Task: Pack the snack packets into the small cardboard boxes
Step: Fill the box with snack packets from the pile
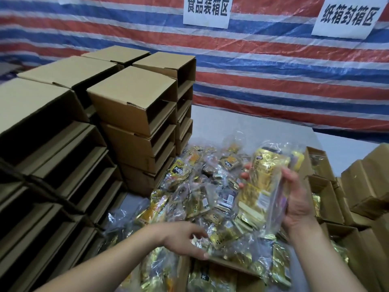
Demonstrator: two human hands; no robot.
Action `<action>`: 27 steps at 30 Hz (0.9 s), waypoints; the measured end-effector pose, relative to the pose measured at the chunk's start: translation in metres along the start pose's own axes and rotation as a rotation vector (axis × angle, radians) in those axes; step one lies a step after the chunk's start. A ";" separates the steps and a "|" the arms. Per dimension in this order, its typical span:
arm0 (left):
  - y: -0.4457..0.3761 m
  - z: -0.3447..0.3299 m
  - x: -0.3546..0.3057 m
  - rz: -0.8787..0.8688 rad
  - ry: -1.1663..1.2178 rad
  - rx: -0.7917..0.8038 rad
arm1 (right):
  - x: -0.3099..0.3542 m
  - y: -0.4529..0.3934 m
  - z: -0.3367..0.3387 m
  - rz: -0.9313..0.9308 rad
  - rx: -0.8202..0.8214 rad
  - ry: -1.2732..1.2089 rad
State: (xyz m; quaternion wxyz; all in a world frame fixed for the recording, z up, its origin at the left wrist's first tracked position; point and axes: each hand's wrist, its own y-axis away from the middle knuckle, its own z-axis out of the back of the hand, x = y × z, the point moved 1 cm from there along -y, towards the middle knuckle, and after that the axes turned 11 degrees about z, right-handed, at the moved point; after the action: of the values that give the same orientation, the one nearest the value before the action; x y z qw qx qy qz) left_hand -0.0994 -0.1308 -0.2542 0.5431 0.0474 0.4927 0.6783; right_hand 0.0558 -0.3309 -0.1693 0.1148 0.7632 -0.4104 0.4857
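Note:
A heap of gold and clear snack packets covers the table in front of me. My right hand holds a stack of gold packets upright above the heap, fingers wrapped round its far side. My left hand reaches into the heap lower down, its thumb and fingers closing on a gold packet. Just below that hand stands an open small cardboard box with packets inside it.
Tall stacks of empty cardboard boxes fill the left side and back left. More open boxes, some with packets in them, line the right edge. A striped tarpaulin with two paper signs hangs behind the grey table.

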 end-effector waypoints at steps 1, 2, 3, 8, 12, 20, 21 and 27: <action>-0.001 -0.005 0.004 0.001 -0.012 0.015 | 0.000 0.001 0.001 0.019 0.007 -0.014; -0.002 -0.009 0.007 -0.004 -0.001 0.023 | 0.000 0.001 0.001 0.008 0.028 -0.003; -0.002 -0.012 0.010 -0.017 0.025 0.016 | -0.001 0.002 0.002 -0.006 0.050 0.002; -0.012 -0.022 0.025 -0.015 0.192 -0.150 | -0.005 0.005 -0.003 -0.162 0.151 0.126; -0.021 -0.029 0.035 0.013 0.297 -0.203 | -0.014 0.018 -0.014 -0.251 0.289 0.367; -0.034 -0.033 0.038 0.043 0.484 -0.261 | -0.056 0.042 -0.024 -0.505 0.794 0.955; -0.034 -0.033 0.037 0.044 0.507 -0.272 | -0.062 0.045 -0.024 -0.545 0.842 0.993; -0.031 -0.033 0.037 0.021 0.597 -0.278 | -0.109 0.061 -0.012 -0.735 0.946 1.226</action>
State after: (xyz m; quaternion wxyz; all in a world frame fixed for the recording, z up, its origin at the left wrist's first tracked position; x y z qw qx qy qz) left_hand -0.1133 -0.1244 -0.3112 0.3689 -0.2232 0.5325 0.7284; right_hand -0.0174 -0.3065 -0.2679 0.1360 0.4182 0.2432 0.8646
